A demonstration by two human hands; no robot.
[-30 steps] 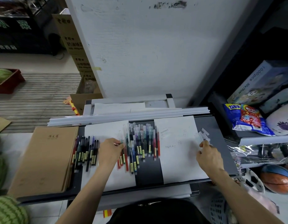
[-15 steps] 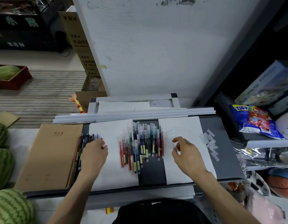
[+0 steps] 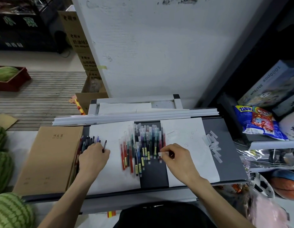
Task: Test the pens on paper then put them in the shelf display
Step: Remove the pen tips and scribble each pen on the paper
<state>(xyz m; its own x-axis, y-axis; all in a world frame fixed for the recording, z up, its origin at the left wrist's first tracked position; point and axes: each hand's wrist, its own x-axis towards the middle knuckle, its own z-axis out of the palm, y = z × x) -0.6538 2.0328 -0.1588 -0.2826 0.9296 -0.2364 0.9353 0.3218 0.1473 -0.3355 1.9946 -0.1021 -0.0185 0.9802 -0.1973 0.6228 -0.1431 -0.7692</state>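
We look down at a grey surface (image 3: 229, 163) set against a white wall, with both bare hands at work over it.

Two white sheets of paper lie side by side on it. The left sheet (image 3: 112, 175) and the right sheet (image 3: 203, 155) are separated by a dark strip. The right sheet bears a few faint pen marks.

A batch of capped pens (image 3: 143, 145) in red, green, blue and dark colours lies in a rough row across the gap, spreading onto the left sheet. A second group, the uncapped pens (image 3: 87, 141), lies along the left sheet's far left edge, just beside a brown notebook (image 3: 47, 158).

Our left hand (image 3: 93, 159) rests on the left sheet, fingers curled, holding a dark pen (image 3: 104, 146) that points away from us.

Our right hand (image 3: 180, 159) sits at the right edge of the capped batch, thumb and fingers pinching a clear-capped pen (image 3: 163, 153) by its pale end.

A scatter of loose clear caps (image 3: 213, 148) lies on the grey surface to the right of the right sheet.

Striped watermelons (image 3: 3, 168) sit at the far left. On the shelves to the right we see a blue snack bag (image 3: 258, 123) and a puzzle box (image 3: 271, 84).
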